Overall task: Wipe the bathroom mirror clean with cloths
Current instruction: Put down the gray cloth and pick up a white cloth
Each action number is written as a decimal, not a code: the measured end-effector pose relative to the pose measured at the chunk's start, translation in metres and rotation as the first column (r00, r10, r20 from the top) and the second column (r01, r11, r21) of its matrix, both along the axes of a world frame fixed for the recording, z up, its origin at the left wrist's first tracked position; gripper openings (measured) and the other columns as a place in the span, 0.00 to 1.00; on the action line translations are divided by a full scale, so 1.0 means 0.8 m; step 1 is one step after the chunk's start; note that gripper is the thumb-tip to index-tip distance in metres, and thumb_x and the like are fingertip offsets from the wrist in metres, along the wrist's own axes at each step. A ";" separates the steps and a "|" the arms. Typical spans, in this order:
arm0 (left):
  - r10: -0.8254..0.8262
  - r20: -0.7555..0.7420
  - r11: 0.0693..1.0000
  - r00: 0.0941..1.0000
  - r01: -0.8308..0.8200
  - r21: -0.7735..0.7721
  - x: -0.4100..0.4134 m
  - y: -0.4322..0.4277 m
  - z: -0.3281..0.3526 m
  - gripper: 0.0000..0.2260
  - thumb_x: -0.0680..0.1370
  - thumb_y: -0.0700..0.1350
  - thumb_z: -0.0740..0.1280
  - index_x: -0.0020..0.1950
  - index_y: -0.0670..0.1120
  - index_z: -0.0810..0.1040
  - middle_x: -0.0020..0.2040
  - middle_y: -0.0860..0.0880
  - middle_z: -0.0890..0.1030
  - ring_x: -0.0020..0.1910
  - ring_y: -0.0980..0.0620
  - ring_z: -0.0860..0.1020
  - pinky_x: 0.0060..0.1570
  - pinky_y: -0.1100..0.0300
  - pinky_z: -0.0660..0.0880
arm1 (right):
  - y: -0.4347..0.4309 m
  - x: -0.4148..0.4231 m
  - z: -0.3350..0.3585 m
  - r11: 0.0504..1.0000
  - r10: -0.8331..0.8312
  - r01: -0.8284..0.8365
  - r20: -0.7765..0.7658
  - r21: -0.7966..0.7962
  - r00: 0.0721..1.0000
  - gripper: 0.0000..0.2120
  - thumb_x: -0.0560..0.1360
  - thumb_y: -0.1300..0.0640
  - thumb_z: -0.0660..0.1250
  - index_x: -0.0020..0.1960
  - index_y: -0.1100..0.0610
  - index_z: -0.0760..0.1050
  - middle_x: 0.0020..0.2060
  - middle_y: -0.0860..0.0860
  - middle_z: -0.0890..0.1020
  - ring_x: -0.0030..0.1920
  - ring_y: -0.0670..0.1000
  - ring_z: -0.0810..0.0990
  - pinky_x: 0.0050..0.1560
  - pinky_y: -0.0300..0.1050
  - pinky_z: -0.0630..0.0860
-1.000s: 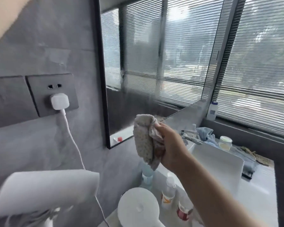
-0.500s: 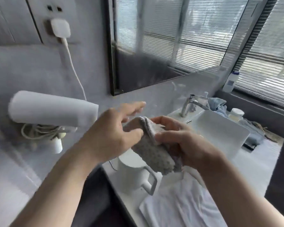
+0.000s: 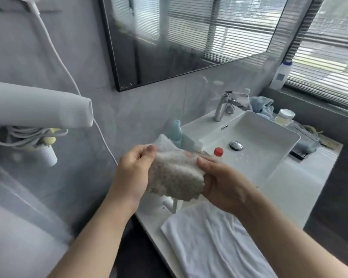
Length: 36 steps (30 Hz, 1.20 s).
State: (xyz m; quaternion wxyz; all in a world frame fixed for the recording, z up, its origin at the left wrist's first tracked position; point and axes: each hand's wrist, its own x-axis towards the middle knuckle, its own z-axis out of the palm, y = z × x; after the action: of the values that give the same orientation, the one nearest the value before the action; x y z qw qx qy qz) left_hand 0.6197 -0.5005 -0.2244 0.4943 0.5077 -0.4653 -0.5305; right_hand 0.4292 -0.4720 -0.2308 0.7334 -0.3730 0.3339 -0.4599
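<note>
Head view: the mirror [image 3: 189, 37], up and beyond both hands, looks hazy and streaked, so most of the wiping seems left to do. The left hand [image 3: 133, 173] pinches one edge of a nubby, speckled beige cloth [image 3: 175, 175], and the right hand [image 3: 223, 185] grips the opposite edge, stretching it limp between them. A soft, creased white towel [image 3: 219, 243] lies flat beneath the right wrist.

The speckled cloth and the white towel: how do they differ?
The speckled cloth is beige with dots; the white towel is plain white. The cloth is held between the left hand and right hand; the towel lies flat on the counter. The cloth looks smaller than the towel. Both are rumpled fabric.
</note>
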 end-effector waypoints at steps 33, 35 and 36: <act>-0.168 -0.314 0.919 0.935 0.263 0.293 0.014 0.050 -0.104 0.10 0.79 0.32 0.63 0.56 0.42 0.79 0.46 0.44 0.85 0.45 0.48 0.84 0.40 0.58 0.81 | 0.087 0.009 -0.085 0.905 -0.351 0.382 -0.180 0.188 0.919 0.22 0.71 0.77 0.64 0.61 0.61 0.77 0.53 0.56 0.85 0.52 0.55 0.85 0.50 0.47 0.82; -0.193 -0.307 0.903 0.932 0.291 0.317 0.014 0.054 -0.114 0.11 0.79 0.32 0.62 0.56 0.42 0.80 0.47 0.44 0.85 0.46 0.48 0.84 0.41 0.58 0.81 | 0.094 0.010 -0.097 0.867 -0.394 0.435 -0.200 0.244 0.897 0.20 0.73 0.79 0.60 0.58 0.62 0.77 0.50 0.57 0.85 0.50 0.55 0.85 0.48 0.48 0.82; -0.213 -0.303 0.894 0.929 0.310 0.323 0.014 0.055 -0.119 0.12 0.80 0.32 0.61 0.57 0.43 0.81 0.48 0.44 0.85 0.47 0.48 0.84 0.42 0.58 0.81 | 0.096 0.009 -0.101 0.843 -0.415 0.465 -0.223 0.271 0.882 0.19 0.73 0.79 0.59 0.57 0.62 0.77 0.48 0.57 0.85 0.48 0.55 0.85 0.46 0.48 0.82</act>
State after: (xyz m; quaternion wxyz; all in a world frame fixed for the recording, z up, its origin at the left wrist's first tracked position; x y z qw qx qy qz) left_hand 0.6310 -0.4563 -0.3197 0.3714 0.4487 -0.3542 -0.7316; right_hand 0.4368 -0.3950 -0.3119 0.6296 -0.1984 0.5363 -0.5260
